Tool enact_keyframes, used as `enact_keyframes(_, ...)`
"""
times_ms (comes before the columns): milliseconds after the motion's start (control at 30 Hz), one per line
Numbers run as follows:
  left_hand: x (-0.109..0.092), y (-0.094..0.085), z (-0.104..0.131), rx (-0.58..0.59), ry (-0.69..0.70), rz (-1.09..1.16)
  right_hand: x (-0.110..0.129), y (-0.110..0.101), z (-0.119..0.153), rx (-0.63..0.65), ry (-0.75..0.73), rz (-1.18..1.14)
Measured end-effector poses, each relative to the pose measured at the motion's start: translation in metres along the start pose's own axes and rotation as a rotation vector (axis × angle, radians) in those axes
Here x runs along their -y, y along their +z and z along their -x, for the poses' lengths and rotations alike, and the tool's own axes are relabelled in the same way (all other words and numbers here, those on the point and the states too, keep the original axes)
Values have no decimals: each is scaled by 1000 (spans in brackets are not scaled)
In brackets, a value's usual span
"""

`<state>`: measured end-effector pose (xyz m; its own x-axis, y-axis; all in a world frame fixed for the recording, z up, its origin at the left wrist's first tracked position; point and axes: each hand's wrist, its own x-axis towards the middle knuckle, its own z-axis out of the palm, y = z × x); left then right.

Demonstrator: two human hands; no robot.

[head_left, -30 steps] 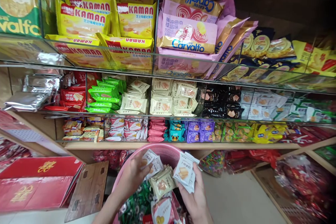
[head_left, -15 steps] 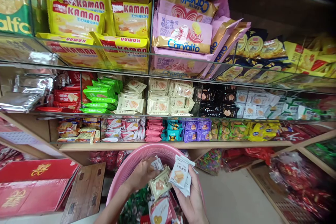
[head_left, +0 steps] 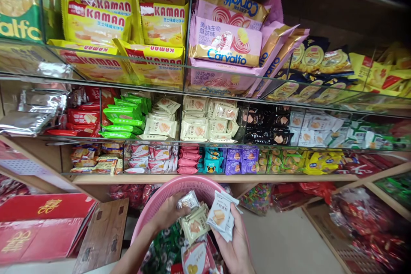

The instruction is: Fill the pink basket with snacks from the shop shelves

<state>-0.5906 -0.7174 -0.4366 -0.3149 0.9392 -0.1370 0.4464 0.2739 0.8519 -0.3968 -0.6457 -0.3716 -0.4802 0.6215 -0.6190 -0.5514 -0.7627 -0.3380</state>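
A pink plastic basket (head_left: pixel 148 210) stands below the shelves with both hands over it. My right hand (head_left: pixel 236 244) grips white snack packets (head_left: pixel 221 214) printed with a cake picture; at least two overlap, fanned slightly. Inside the basket's left side, my left hand (head_left: pixel 168 213) has its fingers closed on a small white packet (head_left: pixel 189 200), partly covering it. Between the hands lies a cream-coloured cake packet (head_left: pixel 195 224). Lower in the basket are a red-and-white packet (head_left: pixel 196 259) and a heap of green-wrapped pieces (head_left: pixel 162 248).
Glass-fronted shelves hold yellow wafer packs (head_left: pixel 96 21), pink cookie packs (head_left: pixel 227 40), cream packets (head_left: pixel 194 128) and white packets (head_left: pixel 310 130). A red box (head_left: pixel 41 227) and a wooden board (head_left: pixel 101 235) are at left. Bagged red goods (head_left: pixel 379 239) sit at right.
My left hand has shifted slightly left, and more of its small white packet shows. My right hand holds its packets in nearly the same place.
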Motion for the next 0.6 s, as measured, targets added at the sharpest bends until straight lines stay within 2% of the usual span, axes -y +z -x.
enact_keyframes(100, -1, -2, -3, 2, -32, -19, 1, 1, 0, -25, -3, -5)
enact_keyframes(267, -9, -12, -12, 39, -57, 100, 1, -1, 0, -9, -15, 20)
enact_keyframes(467, -4, -10, -18, 57, -203, 196, -1, -6, -1, 11, -5, 34)
enact_keyframes(533, -3, -8, -17, 33, -181, 212, -3, -7, -2, 15, 3, 34)
enact_keyframes(600, -2, -6, -14, -51, -144, 214, -5, -7, -4, 19, 12, 37)
